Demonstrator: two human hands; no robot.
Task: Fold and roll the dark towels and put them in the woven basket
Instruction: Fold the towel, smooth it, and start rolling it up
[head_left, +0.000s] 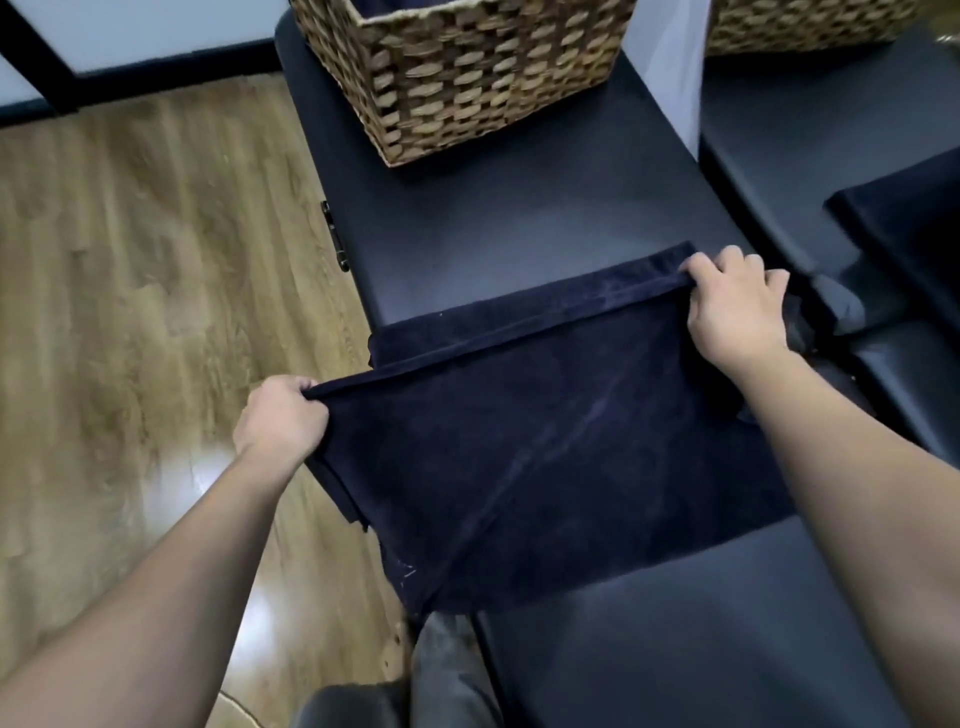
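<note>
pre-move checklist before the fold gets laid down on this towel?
1. Left hand grips the towel edge: ok.
2. Right hand grips the far corner: ok.
3. Held edge taut between the hands: ok.
4. Towel fully on the padded table: not ok, the left side overhangs the floor.
5. Woven basket clear of the fold area: ok.
6. Room left in the basket: cannot tell.

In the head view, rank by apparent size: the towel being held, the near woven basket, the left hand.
1. Towel, largest, though closest to the camera.
2. Basket, cut off by the top edge, so its full size is unsure.
3. Left hand, smallest.
</note>
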